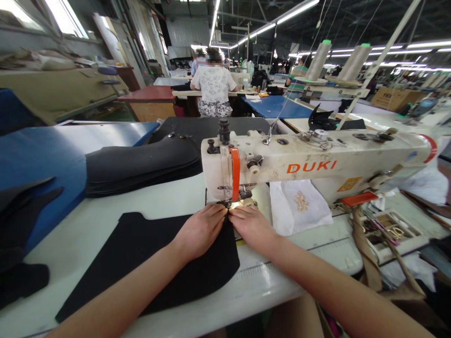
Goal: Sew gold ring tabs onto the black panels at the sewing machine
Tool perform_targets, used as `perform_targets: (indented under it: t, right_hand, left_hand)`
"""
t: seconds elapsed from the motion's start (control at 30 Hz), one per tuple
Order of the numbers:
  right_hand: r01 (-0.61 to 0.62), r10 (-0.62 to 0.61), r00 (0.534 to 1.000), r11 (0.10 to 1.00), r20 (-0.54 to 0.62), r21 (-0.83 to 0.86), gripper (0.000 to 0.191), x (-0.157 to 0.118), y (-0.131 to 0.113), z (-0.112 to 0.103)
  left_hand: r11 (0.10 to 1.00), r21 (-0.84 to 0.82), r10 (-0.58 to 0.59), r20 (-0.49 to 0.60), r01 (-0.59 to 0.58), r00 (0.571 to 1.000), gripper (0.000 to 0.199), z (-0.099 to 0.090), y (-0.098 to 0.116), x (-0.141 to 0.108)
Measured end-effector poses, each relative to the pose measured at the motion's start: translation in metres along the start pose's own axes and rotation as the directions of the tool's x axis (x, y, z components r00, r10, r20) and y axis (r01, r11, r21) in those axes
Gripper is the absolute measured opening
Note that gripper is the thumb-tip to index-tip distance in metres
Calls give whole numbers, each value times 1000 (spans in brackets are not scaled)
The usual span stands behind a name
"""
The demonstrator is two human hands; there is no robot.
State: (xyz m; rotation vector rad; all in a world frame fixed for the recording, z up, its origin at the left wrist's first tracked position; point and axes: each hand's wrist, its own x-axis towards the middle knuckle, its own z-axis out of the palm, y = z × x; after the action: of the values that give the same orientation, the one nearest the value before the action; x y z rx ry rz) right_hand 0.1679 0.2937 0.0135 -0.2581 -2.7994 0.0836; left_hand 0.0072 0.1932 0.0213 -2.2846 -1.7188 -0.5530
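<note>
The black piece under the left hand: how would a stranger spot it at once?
Find the white sewing machine marked DUKI. Near its needle end, the black piece lies on the pale table, the left hand on it. Unlike the thick dark stack behind, it lies spread out by itself.

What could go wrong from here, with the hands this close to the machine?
The left hand and right hand lie close to the stitching end of the sewing machine, so a slip could hurt a finger. The left forearm crosses the black panel and might drag it askew. Small pale pieces on white material nearby might scatter if bumped.
</note>
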Motion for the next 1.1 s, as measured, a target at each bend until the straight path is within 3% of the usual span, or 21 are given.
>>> perform_targets:
  t: [0.43,0.87,1.1]
  right_hand:
    - [-12,13,1000,999,-19,33,10,0,1,4]
    - [59,-60,982,998,-179,-10,10,-6,0,-3]
    - [92,-86,991,994,-100,54,13,-8,-2,-7]
  left_hand:
    - [999,-9,-32,0,32,999,28,3,-1,0]
    - [999,-3,-34,39,34,999,27,-2,3,3]
    - [999,-9,-52,-20,52,998,31,-1,1,0]
